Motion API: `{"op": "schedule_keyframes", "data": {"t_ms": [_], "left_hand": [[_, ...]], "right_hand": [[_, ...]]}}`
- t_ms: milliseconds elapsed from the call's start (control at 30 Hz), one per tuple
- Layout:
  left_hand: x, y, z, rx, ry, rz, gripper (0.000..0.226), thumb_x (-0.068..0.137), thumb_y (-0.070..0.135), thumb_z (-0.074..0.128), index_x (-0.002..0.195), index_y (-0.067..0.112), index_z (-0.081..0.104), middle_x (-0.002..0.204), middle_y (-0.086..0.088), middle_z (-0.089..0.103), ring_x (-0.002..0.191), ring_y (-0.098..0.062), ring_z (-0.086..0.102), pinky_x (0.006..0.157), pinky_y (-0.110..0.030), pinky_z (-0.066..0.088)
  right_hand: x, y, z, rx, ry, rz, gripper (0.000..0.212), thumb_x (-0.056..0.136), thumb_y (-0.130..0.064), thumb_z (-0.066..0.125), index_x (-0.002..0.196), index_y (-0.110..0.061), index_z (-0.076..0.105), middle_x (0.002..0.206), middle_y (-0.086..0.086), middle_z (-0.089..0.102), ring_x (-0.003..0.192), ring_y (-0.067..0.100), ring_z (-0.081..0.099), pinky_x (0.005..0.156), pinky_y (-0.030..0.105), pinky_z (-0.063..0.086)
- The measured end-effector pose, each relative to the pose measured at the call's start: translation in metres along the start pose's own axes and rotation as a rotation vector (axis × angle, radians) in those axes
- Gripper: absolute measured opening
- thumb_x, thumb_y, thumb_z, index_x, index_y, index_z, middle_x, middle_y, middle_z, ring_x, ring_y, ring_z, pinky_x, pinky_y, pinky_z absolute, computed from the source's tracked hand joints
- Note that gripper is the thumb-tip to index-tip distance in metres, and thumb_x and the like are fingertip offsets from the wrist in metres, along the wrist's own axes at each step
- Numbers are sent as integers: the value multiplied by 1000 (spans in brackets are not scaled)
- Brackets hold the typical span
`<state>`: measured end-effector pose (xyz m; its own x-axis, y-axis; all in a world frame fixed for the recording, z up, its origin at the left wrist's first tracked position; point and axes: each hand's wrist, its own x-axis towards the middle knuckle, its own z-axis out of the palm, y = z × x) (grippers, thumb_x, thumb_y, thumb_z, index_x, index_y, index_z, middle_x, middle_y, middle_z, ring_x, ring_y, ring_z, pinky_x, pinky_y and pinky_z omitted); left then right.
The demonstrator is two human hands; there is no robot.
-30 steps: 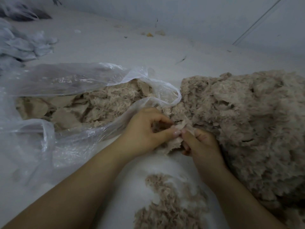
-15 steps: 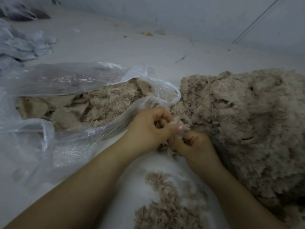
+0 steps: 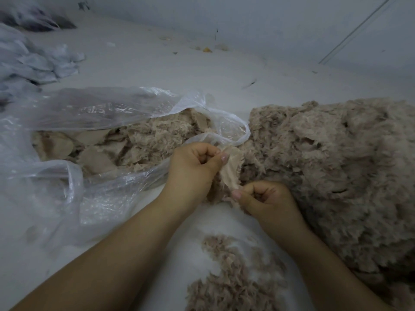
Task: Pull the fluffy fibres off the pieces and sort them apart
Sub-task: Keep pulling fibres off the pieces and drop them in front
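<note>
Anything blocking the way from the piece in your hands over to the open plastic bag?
Nothing visible. The piece, pinched between the left hand and right hand, sits right beside the mouth of the plastic bag, which gapes toward it. Only the bag's loose rim lies between.

No text, label, brand, number or sign can be read anywhere: the clear plastic bag [image 3: 107, 113] carries no print, and the fluffy pile [image 3: 336, 167] bears no tag.
</note>
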<state>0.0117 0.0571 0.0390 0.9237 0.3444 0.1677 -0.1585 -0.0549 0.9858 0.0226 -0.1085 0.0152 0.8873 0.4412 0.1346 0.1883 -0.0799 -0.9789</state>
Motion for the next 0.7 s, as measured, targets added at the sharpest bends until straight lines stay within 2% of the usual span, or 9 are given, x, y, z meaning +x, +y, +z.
{"op": "schedule_keyframes", "data": {"t_ms": [67,133,233,300,367,467,567,633,700], "left_hand": [[-1,0,1,-6,-21,9,25,87,9,71,63,13,64,45,2,50,37,-10,38,40,-18,33],[-3,1,3,-12,-40,11,25,87,8,70,63,12,63,45,0,50,35,-10,38,39,-16,33],[-3,1,3,-27,-47,-20,25,88,7,70,64,13,64,44,-2,51,32,-10,40,37,-17,34],[-2,1,2,-33,-5,-23,25,89,9,69,64,12,64,45,-4,52,32,-12,41,37,-18,33],[1,1,-2,-30,91,-4,23,90,11,68,68,8,64,49,-10,54,34,-15,41,38,-20,34],[6,2,-10,-36,184,37,20,88,9,69,69,12,65,53,-11,56,34,-15,43,38,-20,35],[6,3,-11,-58,133,44,16,88,4,68,75,9,62,45,-5,54,29,-15,46,35,-18,34],[5,3,-10,-99,71,8,14,89,2,66,79,7,59,42,-6,54,29,-19,49,34,-20,35],[3,3,-8,-151,-19,-61,13,91,2,63,79,3,58,44,-14,55,34,-25,51,33,-22,38]], "right_hand": [[-1,-1,1,19,-5,-6,25,80,-31,69,57,-22,66,50,-6,49,50,8,40,48,22,35],[-2,-3,1,21,-15,-8,23,79,-28,69,60,-17,68,54,3,51,53,13,42,51,26,36],[-2,-1,1,23,-10,7,24,85,-8,70,62,-6,67,58,12,53,56,18,42,54,30,36],[-2,0,0,7,-2,19,31,85,2,68,58,-12,67,56,8,54,54,17,44,53,28,37],[-3,0,-2,-42,-36,22,32,81,6,70,59,-17,70,56,13,58,54,19,48,52,29,40],[-6,-1,-3,-134,-144,7,29,76,4,76,64,-22,75,58,9,64,52,13,51,49,23,43],[-7,-2,-2,-99,-204,19,37,78,2,76,85,-34,79,57,2,57,49,3,44,49,17,40],[-6,-3,-1,-92,-169,2,44,82,2,71,90,-41,77,59,10,56,51,7,43,51,18,40],[-5,-6,-1,-50,-76,-12,33,85,-8,70,81,-39,78,63,18,60,55,11,50,53,19,44]]}}
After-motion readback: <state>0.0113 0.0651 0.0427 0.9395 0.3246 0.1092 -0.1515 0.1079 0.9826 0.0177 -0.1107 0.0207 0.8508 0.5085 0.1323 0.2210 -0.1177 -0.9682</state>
